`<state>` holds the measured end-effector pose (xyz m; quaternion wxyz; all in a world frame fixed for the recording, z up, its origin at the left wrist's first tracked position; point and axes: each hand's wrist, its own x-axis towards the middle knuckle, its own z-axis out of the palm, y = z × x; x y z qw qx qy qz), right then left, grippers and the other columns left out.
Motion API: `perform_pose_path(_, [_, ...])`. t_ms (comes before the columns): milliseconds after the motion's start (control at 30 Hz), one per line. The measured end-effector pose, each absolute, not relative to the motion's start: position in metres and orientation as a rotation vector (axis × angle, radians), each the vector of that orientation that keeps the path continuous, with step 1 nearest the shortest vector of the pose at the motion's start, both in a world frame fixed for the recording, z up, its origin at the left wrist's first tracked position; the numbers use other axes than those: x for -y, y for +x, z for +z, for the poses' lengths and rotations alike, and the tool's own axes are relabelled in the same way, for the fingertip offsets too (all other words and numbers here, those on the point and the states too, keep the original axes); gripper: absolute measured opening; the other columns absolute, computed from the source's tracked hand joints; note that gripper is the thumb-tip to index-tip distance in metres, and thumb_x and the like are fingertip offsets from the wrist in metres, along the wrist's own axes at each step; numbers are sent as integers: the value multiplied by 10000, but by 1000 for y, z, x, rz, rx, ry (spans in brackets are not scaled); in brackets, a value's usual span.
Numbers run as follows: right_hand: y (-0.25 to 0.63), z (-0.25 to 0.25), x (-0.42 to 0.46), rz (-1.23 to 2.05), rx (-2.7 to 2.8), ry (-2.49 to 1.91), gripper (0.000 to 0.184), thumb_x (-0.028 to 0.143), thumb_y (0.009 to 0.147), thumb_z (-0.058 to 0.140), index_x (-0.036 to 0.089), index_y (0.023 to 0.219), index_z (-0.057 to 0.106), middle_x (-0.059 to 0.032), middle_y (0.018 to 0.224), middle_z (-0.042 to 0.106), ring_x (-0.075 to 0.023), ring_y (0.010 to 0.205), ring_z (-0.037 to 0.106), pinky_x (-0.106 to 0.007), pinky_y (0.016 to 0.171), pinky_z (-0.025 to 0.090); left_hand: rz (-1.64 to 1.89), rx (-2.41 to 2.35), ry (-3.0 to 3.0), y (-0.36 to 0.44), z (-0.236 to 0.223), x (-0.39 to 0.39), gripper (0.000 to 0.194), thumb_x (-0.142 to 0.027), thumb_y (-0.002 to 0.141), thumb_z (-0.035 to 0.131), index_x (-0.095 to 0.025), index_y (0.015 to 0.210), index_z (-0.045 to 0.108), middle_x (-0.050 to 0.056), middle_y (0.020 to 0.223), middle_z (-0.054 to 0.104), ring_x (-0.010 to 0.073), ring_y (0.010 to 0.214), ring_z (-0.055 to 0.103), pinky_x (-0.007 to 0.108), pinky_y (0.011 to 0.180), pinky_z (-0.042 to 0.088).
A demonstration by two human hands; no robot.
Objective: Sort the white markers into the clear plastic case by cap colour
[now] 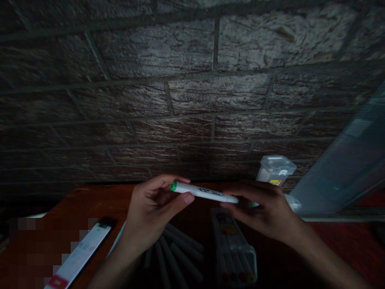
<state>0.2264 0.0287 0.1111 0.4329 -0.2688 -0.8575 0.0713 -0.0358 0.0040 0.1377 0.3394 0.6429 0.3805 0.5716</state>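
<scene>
A white marker [207,192] with a green end and dark print along its barrel is held nearly level above the table. My left hand [150,208] grips it by the green end, between thumb and fingers. The fingers of my right hand [264,208] close on its other end. Below my hands, several loose markers [177,257] lie fanned out in deep shadow. Beside them rests a clear plastic case [251,261] with markers inside, their coloured ends facing me. A small green patch shows by my right fingers; I cannot tell what it belongs to.
A lit phone [80,255] lies on the brown table [78,204] at the left. Another clear plastic container [273,166] stands upright behind my right hand. A brick-patterned wall [192,96] rises behind the table, with a grey panel [345,160] at the right.
</scene>
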Motion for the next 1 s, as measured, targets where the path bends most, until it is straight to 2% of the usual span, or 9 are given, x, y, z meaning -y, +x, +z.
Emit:
perform_pose_path(100, [226, 111, -30, 179, 2154, -652, 200, 188, 924, 755, 183, 1122, 723, -27, 904, 760, -121, 700, 695, -228, 591, 526, 1540, -972, 1687, -35, 137, -3, 290, -42, 730, 872, -251, 917, 803, -49, 840, 804, 73, 754, 758, 73, 709, 567])
perform_pose_path(300, [226, 109, -33, 178, 2208, -603, 162, 203, 936, 723, 165, 1094, 727, -51, 870, 744, -145, 700, 687, -255, 588, 512, 1521, -885, 1677, -28, 137, 3, 296, -3, 683, 887, -213, 866, 786, -10, 898, 818, 111, 828, 783, 106, 760, 597])
perform_pose_path(600, [211, 94, -34, 294, 2263, -602, 110, 171, 906, 694, 174, 1013, 719, -5, 811, 737, -128, 684, 697, -253, 603, 491, 1628, -792, 1829, -8, 120, 15, 273, -36, 751, 844, -220, 919, 732, 1, 880, 808, 154, 797, 784, 187, 690, 635])
perform_pose_path(833, [205, 92, -35, 236, 2200, -560, 138, 263, 961, 690, 138, 1000, 736, -51, 880, 767, -160, 782, 749, -257, 660, 555, 1641, -800, 2178, -10, 112, 17, 308, -62, 764, 861, -193, 998, 709, 15, 930, 789, 126, 802, 758, 170, 720, 613])
perform_pose_path(1000, [204, 91, -37, 197, 2172, -546, 117, 240, 973, 673, 144, 999, 734, -50, 893, 770, -156, 799, 751, -251, 688, 566, 1604, -780, 2208, -9, 113, 18, 283, -17, 786, 817, -177, 998, 720, 6, 958, 782, 95, 818, 745, 132, 692, 580])
